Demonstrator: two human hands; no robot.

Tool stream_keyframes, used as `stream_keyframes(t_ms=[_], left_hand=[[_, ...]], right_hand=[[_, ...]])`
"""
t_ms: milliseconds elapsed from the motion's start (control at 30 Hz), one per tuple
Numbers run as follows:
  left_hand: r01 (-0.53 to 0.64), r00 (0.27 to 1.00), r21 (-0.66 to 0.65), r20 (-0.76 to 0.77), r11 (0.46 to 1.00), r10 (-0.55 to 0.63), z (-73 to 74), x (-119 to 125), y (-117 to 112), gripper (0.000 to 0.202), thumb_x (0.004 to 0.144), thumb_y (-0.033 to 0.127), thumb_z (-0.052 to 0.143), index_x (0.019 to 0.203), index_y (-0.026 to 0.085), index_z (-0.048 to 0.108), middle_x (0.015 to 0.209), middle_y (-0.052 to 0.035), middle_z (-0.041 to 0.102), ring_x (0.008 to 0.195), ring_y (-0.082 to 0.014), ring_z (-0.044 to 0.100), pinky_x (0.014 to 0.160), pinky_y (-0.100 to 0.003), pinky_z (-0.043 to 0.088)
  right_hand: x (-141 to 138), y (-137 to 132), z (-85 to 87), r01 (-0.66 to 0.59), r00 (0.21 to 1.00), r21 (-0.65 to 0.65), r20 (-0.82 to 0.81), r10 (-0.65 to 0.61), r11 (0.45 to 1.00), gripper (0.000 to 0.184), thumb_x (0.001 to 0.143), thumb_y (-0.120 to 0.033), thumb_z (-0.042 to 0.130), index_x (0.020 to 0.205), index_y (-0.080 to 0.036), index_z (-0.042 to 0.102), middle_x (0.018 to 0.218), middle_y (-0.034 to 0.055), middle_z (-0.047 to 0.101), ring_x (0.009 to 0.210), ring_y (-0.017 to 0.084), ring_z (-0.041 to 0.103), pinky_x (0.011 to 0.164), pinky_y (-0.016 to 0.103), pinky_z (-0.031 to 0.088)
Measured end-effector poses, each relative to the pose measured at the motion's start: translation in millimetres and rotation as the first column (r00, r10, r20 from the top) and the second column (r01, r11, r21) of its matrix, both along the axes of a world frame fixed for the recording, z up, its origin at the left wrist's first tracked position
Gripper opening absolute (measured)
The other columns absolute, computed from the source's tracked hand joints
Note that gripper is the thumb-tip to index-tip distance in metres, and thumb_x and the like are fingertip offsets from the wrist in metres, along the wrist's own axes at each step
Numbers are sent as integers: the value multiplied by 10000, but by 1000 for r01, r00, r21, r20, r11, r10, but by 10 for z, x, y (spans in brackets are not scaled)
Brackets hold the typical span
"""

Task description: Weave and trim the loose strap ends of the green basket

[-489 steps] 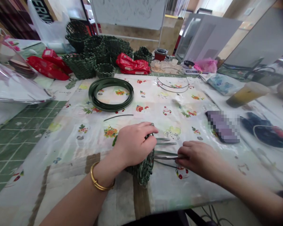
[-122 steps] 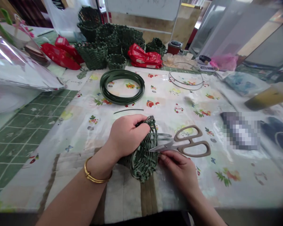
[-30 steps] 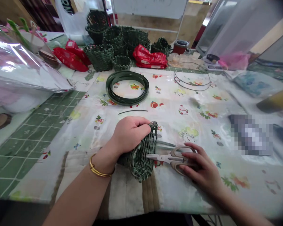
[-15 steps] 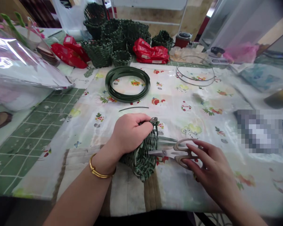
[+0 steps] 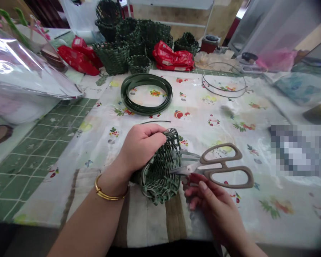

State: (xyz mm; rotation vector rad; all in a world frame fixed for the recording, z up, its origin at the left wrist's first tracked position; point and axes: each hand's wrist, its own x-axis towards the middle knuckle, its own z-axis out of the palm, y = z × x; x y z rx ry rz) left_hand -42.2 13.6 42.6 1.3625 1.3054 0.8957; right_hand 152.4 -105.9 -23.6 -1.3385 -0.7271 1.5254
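Note:
My left hand (image 5: pixel 141 146) grips the upper rim of a small dark green woven basket (image 5: pixel 163 175), thumb and fingers closed over the edge. The basket is tipped so that its opening faces me. Beside it, scissors with grey-beige handles (image 5: pixel 231 178) lie with their tips against the basket's weave. My right hand (image 5: pixel 208 198) is just below the scissors, palm turned partly up and fingers loosely apart, holding nothing I can see. Pale green strips (image 5: pixel 189 155) show between the basket and the handles.
A coil of flat green strip (image 5: pixel 123 94) lies beyond my hands, with a thin loop (image 5: pixel 224 96) to its right. Several woven baskets (image 5: pixel 113 57) and red packets (image 5: pixel 173 57) line the back. Clear plastic wrapping (image 5: pixel 29 71) is at left. A blurred-out object (image 5: pixel 296 151) lies at right.
My right hand has let go of the scissors handles and moved down and left toward the blades. The scissors now rest on the table. My left hand and the basket have shifted slightly left.

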Motion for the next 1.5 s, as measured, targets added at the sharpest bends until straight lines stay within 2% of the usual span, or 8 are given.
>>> stream_keyframes(t_ms=[100,200,533,833,1067,1267,1367,1500], left_hand=[[4,1000,19,-26,1000,-3,-5,-3,-2,228,738,200,573,879,178,751,723,-2,706,675,-159,617,560,-233,457],[-6,1000,25,-29,1000,6,-12,-14,5,233,737,209,577,888,179,752,725,-3,709,699,-169,627,580,-241,471],[-7,993,-83,116,997,17,-28,-110,80,221,698,206,579,844,176,743,664,6,682,597,-140,594,519,-231,445],[46,998,3,38,999,-46,5,-41,17,228,708,212,557,823,167,750,734,-12,702,691,-159,608,573,-239,466],[21,986,-16,166,1000,-18,-34,-161,-14,235,716,201,542,852,170,731,694,-4,679,619,-139,582,544,-234,441],[220,972,166,-118,961,-202,69,-109,-54,245,740,203,504,868,180,712,836,-15,707,784,-174,608,699,-269,471],[275,952,189,-194,943,-239,100,-92,-55,276,756,210,487,919,185,708,888,-19,712,840,-190,614,754,-287,472],[339,937,159,-147,927,-317,93,-158,-29,354,778,202,458,1048,188,687,1052,-27,705,977,-215,614,864,-309,469]], right_hand=[[-88,122,21,32,998,-32,-57,-34,999,218,750,-375,759,823,-171,737,690,50,706,581,163,625,522,275,531],[-109,161,42,-10,1000,-35,4,10,999,194,721,-356,782,800,-182,751,640,29,689,558,157,606,508,271,522],[-211,184,128,-48,840,254,534,-98,966,77,715,-314,736,708,-245,770,569,8,715,524,201,650,512,319,568],[-175,88,23,-95,881,164,472,6,982,198,684,-430,767,753,-244,774,749,53,774,686,258,711,643,379,599],[-137,135,33,-70,970,21,236,63,997,352,740,-550,703,795,-206,757,653,68,745,607,246,692,622,389,586],[-10,78,127,-257,932,-63,246,265,964,337,766,-508,696,814,-177,736,574,58,705,471,200,637,458,306,535],[68,6,218,-162,942,-63,288,173,985,369,785,-540,659,803,-175,712,600,63,706,451,177,618,435,287,519],[211,-78,339,-61,915,64,403,30,996,415,684,-403,795,1044,-246,662,750,30,732,599,191,670,517,280,566]])
